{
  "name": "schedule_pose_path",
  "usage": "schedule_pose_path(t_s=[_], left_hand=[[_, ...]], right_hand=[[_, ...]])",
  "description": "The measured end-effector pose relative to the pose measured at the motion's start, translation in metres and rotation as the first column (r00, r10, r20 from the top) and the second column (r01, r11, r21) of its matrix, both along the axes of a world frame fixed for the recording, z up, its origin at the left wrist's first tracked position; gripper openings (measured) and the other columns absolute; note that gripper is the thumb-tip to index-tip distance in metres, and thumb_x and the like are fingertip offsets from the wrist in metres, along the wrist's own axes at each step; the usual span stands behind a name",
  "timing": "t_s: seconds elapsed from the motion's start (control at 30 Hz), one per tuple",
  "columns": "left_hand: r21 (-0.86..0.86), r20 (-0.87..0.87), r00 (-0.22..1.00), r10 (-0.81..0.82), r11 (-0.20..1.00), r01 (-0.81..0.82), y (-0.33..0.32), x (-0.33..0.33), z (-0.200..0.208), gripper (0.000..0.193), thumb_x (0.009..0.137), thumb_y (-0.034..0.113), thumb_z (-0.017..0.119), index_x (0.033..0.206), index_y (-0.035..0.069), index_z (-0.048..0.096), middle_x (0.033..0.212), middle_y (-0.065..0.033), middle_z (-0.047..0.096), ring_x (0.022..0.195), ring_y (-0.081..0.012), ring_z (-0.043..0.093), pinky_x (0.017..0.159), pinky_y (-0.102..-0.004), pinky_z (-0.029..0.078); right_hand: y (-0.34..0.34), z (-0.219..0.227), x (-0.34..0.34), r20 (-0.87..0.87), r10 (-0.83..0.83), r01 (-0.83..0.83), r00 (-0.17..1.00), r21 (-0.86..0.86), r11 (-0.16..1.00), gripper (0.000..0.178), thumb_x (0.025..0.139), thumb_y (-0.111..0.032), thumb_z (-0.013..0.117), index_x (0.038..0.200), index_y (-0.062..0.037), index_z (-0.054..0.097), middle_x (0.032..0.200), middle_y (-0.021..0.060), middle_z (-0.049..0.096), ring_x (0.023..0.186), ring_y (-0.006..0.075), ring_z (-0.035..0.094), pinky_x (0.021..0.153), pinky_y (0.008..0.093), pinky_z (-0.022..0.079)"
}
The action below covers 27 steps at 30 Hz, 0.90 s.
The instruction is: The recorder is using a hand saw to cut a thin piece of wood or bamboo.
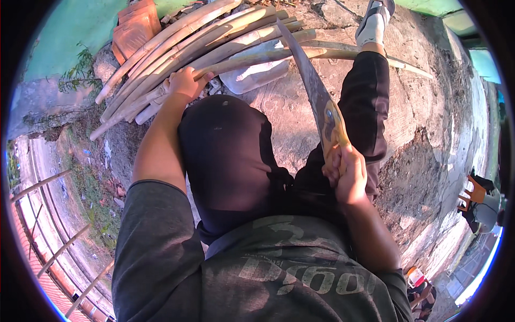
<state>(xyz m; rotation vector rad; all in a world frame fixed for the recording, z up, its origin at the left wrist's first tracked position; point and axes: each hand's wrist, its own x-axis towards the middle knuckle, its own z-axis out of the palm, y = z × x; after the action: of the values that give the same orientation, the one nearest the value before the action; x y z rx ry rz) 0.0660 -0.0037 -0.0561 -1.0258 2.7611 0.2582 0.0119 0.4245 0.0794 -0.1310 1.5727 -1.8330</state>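
My right hand [347, 173] is closed round the yellow-brown handle of a hand saw [308, 78]. The saw's long grey blade tapers upward, and its tip appears over the bamboo poles. To the left, past my bent knee, my left hand [185, 85] grips a bamboo pole [236, 63] with the fingers wrapped over it. That pole runs on to the right, behind the saw blade. Several more bamboo poles [198, 40] lie in a heap just beyond my left hand. Under the gripped pole sits a whitish plastic container [257, 75], partly hidden.
Orange-brown tiles or blocks [135, 29] stand against the green wall [75, 32] at the far left. My outstretched leg [367, 91] lies right of the saw on rough concrete [418, 102]. An orange chair [472, 193] is at the right; another person [421, 295] shows at lower right.
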Motion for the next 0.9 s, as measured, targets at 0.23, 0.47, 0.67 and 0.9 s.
schedule_pose_path(t_s=[0.23, 0.47, 0.67, 0.9], left_hand=[[0.096, 0.009, 1.0, 0.011, 0.995, -0.012, -0.004, 0.005, -0.012, 0.083, 0.08, 0.08, 0.051, 0.106, 0.003, 0.064, 0.111, -0.0203, 0.065, 0.112, -0.0385, 0.058, 0.099, -0.0529, 0.037], [-0.103, -0.153, 0.986, -0.07, 0.993, 0.054, 0.002, -0.002, -0.008, 0.081, 0.081, 0.079, 0.05, 0.096, 0.0, 0.065, 0.1, -0.0231, 0.068, 0.101, -0.0404, 0.063, 0.092, -0.0483, 0.045], [-0.095, -0.082, 0.996, -0.035, 0.995, 0.027, 0.002, -0.001, -0.012, 0.077, 0.083, 0.076, 0.051, 0.1, 0.003, 0.066, 0.106, -0.0222, 0.067, 0.104, -0.0424, 0.061, 0.095, -0.0482, 0.044], [-0.06, -0.119, 0.99, -0.072, 0.996, 0.066, -0.011, 0.002, -0.025, 0.076, 0.082, 0.075, 0.054, 0.104, 0.004, 0.064, 0.108, -0.0181, 0.067, 0.106, -0.0376, 0.06, 0.096, -0.0485, 0.042]], right_hand=[[-0.04, -0.024, -0.032, 0.058, -0.036, 0.032, 0.998, 0.063, 0.997, 0.04, 0.102, -0.036, 0.039, 0.073, -0.0095, 0.043, 0.056, -0.0005, 0.039, 0.046, 0.0096, 0.034, 0.048, 0.0255, 0.033], [-0.003, -0.002, 0.009, 0.013, -0.071, 0.071, 0.997, -0.067, 0.995, 0.043, 0.105, -0.035, 0.037, 0.072, -0.0074, 0.043, 0.057, 0.0016, 0.04, 0.046, 0.0092, 0.036, 0.045, 0.0251, 0.033], [-0.003, -0.009, -0.004, -0.07, 0.024, -0.019, 0.997, 0.061, 0.998, 0.042, 0.106, -0.031, 0.037, 0.072, -0.0072, 0.043, 0.058, 0.0001, 0.042, 0.049, 0.0077, 0.037, 0.047, 0.0243, 0.033], [0.017, 0.01, 0.004, 0.098, -0.068, 0.063, 0.993, 0.051, 0.997, 0.047, 0.102, -0.045, 0.036, 0.071, -0.0101, 0.04, 0.052, 0.0006, 0.036, 0.042, 0.0113, 0.032, 0.047, 0.0268, 0.035]])
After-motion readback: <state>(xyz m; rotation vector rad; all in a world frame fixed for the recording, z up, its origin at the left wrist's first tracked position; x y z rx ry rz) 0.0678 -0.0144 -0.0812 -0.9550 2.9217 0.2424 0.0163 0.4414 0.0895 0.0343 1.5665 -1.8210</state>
